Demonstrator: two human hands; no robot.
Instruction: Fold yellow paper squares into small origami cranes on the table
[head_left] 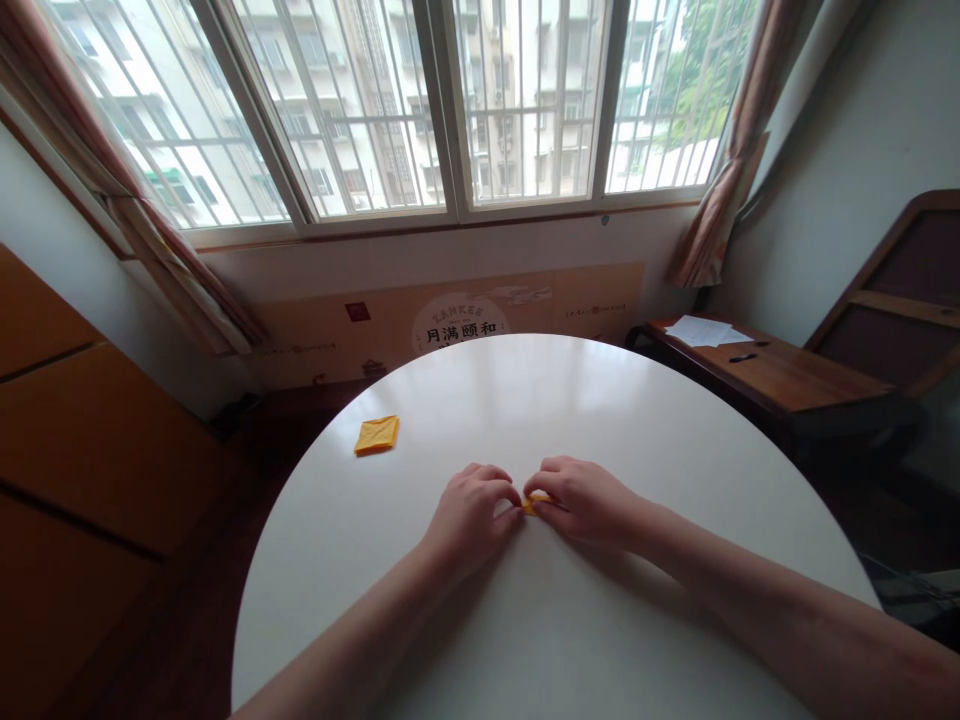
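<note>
A round white table (570,400) fills the middle of the head view. My left hand (471,510) and my right hand (581,498) rest on it side by side, fingers curled and fingertips meeting. Between them they pinch a small piece of orange paper (534,502), most of it hidden under the fingers. A second orange paper (377,434), folded into a flat square, lies alone on the table to the left, well away from both hands.
A dark wooden side table (780,375) with white sheets (701,331) and a black pen (742,357) stands at the right. A barred window (450,100) with curtains spans the back wall. A wooden cabinet (82,440) is at the left.
</note>
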